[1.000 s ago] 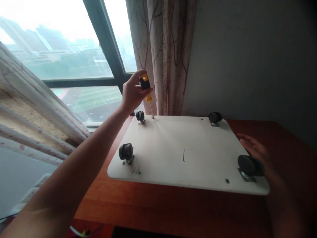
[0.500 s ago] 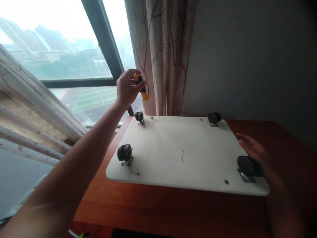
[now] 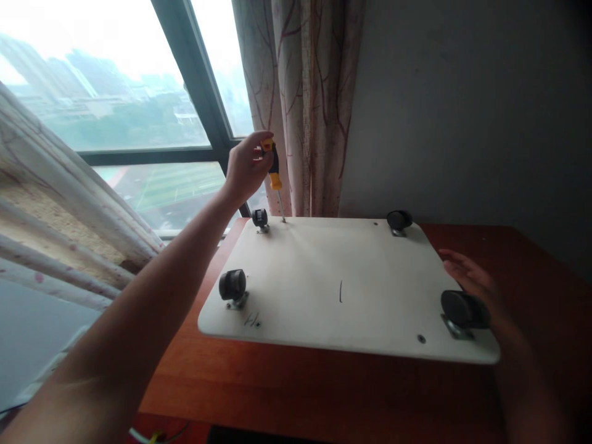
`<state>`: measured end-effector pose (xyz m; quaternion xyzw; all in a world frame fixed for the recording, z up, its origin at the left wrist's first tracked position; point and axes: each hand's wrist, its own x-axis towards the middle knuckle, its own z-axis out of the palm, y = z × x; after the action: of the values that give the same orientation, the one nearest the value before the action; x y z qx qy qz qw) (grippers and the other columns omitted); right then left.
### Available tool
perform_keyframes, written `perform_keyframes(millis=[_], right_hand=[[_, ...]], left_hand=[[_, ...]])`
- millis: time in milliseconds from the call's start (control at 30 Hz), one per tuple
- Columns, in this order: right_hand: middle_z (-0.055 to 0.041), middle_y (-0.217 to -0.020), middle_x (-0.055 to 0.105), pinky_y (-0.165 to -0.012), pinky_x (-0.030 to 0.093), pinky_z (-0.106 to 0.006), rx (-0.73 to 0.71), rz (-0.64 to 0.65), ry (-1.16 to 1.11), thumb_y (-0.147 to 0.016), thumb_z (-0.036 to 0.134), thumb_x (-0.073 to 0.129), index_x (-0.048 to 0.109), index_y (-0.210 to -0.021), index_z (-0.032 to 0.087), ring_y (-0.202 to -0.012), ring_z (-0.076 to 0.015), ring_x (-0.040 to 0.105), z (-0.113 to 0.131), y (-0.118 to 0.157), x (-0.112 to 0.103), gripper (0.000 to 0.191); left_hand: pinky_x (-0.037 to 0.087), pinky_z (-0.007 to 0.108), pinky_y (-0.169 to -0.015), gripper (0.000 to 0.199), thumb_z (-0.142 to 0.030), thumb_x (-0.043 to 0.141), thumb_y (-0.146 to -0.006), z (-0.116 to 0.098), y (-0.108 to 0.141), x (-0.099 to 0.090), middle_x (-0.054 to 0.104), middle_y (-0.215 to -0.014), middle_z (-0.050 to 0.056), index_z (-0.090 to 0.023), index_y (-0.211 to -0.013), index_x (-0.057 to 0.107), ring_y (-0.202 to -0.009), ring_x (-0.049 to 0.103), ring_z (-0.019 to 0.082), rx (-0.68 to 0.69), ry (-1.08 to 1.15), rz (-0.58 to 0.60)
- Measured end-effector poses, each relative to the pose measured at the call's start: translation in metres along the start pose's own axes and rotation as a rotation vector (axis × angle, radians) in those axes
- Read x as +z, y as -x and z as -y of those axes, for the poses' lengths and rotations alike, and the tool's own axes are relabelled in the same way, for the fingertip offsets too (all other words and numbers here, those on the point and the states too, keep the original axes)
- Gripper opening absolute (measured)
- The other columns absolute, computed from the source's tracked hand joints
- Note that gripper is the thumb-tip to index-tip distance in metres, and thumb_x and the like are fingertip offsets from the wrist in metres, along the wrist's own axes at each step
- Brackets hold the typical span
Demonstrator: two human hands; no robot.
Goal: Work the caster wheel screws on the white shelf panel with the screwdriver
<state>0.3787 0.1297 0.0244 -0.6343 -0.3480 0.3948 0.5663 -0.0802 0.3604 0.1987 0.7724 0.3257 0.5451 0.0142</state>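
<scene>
Head view: my left hand [image 3: 248, 163] pinches the yellow-black screwdriver [image 3: 276, 180], tip on the white board [image 3: 305, 277] at 11 o'clock, near a caster [image 3: 259, 217]; right hand [image 3: 474, 276] at 3 o'clock, partly hidden, can't tell its grip.

One camera, worn on the head, looks forward and down from the near side of the surface [image 3: 287, 382], near the white board [image 3: 300, 277] and above it. Its wide view takes in the left hand [image 3: 248, 165] and right hand [image 3: 472, 275], and reaches past the board to the window [image 3: 143, 117] at left, the curtain [image 3: 319, 111] and the wall [image 3: 439, 117] behind
</scene>
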Motion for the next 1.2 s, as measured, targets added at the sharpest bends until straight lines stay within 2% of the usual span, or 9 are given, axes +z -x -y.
perform_keyframes(millis=[133, 233, 300, 433, 633, 833, 933, 1033, 1200], right_hand=[[-0.0015, -0.087, 0.072, -0.056, 0.049, -0.022, -0.029, 0.015, -0.004, -0.067, 0.051, 0.086, 0.072, -0.118, 0.028, -0.067, -0.0151, 0.063, 0.001, 0.002, 0.002, 0.058], [-0.0015, -0.086, 0.072, -0.056, 0.049, -0.021, -0.032, 0.019, 0.002, -0.068, 0.051, 0.086, 0.072, -0.118, 0.027, -0.067, -0.0149, 0.063, 0.002, 0.002, 0.002, 0.057], [-0.0016, -0.087, 0.073, -0.058, 0.05, -0.021, -0.032, 0.02, 0.011, -0.069, 0.052, 0.085, 0.072, -0.117, 0.027, -0.069, -0.0149, 0.064, 0.002, 0.002, 0.002, 0.056], [-0.0013, -0.088, 0.073, -0.058, 0.05, -0.02, -0.025, 0.012, 0.005, -0.068, 0.051, 0.086, 0.072, -0.116, 0.027, -0.071, -0.015, 0.065, 0.001, 0.001, 0.002, 0.055], [-0.0014, -0.091, 0.074, -0.055, 0.049, -0.019, -0.002, 0.008, -0.035, -0.065, 0.051, 0.087, 0.073, -0.115, 0.027, -0.07, -0.0151, 0.065, 0.001, 0.001, 0.002, 0.057], [-0.0031, -0.094, 0.074, -0.056, 0.052, -0.023, 0.008, 0.014, -0.018, -0.066, 0.05, 0.087, 0.073, -0.118, 0.028, -0.071, -0.0175, 0.067, 0.0, -0.001, -0.001, 0.058], [-0.0027, -0.096, 0.074, -0.057, 0.052, -0.022, 0.005, 0.03, -0.001, -0.07, 0.051, 0.085, 0.072, -0.12, 0.03, -0.073, -0.0171, 0.067, -0.003, -0.002, -0.004, 0.056], [-0.0028, -0.093, 0.074, -0.057, 0.052, -0.022, 0.003, 0.028, 0.022, -0.071, 0.051, 0.084, 0.071, -0.122, 0.029, -0.073, -0.0171, 0.067, -0.004, -0.003, -0.005, 0.057], [-0.0036, -0.097, 0.074, -0.059, 0.052, -0.022, -0.008, 0.023, 0.013, -0.071, 0.05, 0.084, 0.072, -0.121, 0.027, -0.075, -0.0172, 0.067, -0.002, -0.001, -0.003, 0.057]], left_hand=[[0.058, 0.025, -0.062, 0.035, -0.027, 0.076, -0.076, -0.009, 0.002, 0.002, 0.069, -0.106, 0.006, -0.025, -0.112, 0.071, -0.083, 0.068, 0.018, 0.001, -0.029, -0.035], [0.057, 0.025, -0.061, 0.035, -0.025, 0.081, -0.069, -0.012, 0.001, 0.002, 0.068, -0.101, 0.005, -0.025, -0.103, 0.073, -0.078, 0.066, 0.017, 0.017, -0.09, -0.085], [0.058, 0.027, -0.065, 0.037, -0.021, 0.076, -0.073, -0.012, 0.002, 0.002, 0.07, -0.098, 0.004, -0.026, -0.109, 0.072, -0.075, 0.065, 0.016, 0.024, -0.087, -0.06], [0.059, 0.031, -0.073, 0.044, -0.018, 0.063, -0.081, -0.012, 0.005, 0.003, 0.072, -0.108, 0.005, -0.028, -0.124, 0.064, -0.08, 0.067, 0.017, 0.033, -0.033, 0.036], [0.057, 0.029, -0.065, 0.038, -0.027, 0.081, -0.071, -0.023, 0.008, 0.001, 0.065, -0.111, 0.006, -0.026, -0.107, 0.068, -0.089, 0.065, 0.021, 0.014, -0.176, -0.048], [0.057, 0.026, -0.069, 0.044, -0.015, 0.059, -0.083, -0.028, 0.01, 0.001, 0.069, -0.109, 0.005, -0.027, -0.124, 0.061, -0.082, 0.065, 0.015, -0.036, -0.115, 0.034], [0.057, 0.027, -0.065, 0.036, -0.023, 0.066, -0.082, -0.028, 0.012, 0.001, 0.066, -0.113, 0.006, -0.027, -0.118, 0.065, -0.087, 0.065, 0.018, -0.039, -0.14, 0.01], [0.056, 0.027, -0.062, 0.034, -0.026, 0.077, -0.075, -0.028, 0.012, 0.0, 0.065, -0.11, 0.007, -0.025, -0.108, 0.07, -0.084, 0.064, 0.019, -0.043, -0.213, -0.06], [0.058, 0.026, -0.066, 0.04, -0.017, 0.063, -0.081, -0.029, 0.011, 0.001, 0.07, -0.106, 0.005, -0.027, -0.12, 0.066, -0.077, 0.064, 0.015, -0.056, -0.153, -0.008]])
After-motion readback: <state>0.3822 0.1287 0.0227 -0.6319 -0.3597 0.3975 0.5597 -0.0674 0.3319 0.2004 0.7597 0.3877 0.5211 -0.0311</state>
